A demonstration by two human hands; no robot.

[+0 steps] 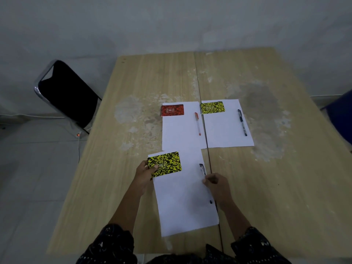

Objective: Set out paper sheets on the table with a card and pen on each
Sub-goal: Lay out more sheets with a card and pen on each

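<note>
Three white paper sheets lie on the wooden table (pixel 122 168). The far left sheet (pixel 181 134) carries a red card (pixel 172 110) and a red pen (pixel 197 123). On the far right sheet (pixel 224 130) rest a yellow-black card (pixel 212 107) and a black pen (pixel 242 122). The near sheet (pixel 182 199) overlaps the far left sheet's bottom edge. My left hand (pixel 145 174) grips a yellow-black card (pixel 165 164) at that sheet's top left corner. My right hand (pixel 217 185) pinches a black pen (pixel 202 169) lying along the sheet's right edge.
A black folding chair (pixel 66 94) stands left of the table. A blue object (pixel 341 115) shows at the right edge of view. A seam (pixel 200 88) runs down the table's middle. Worn pale patches mark the tabletop around the sheets.
</note>
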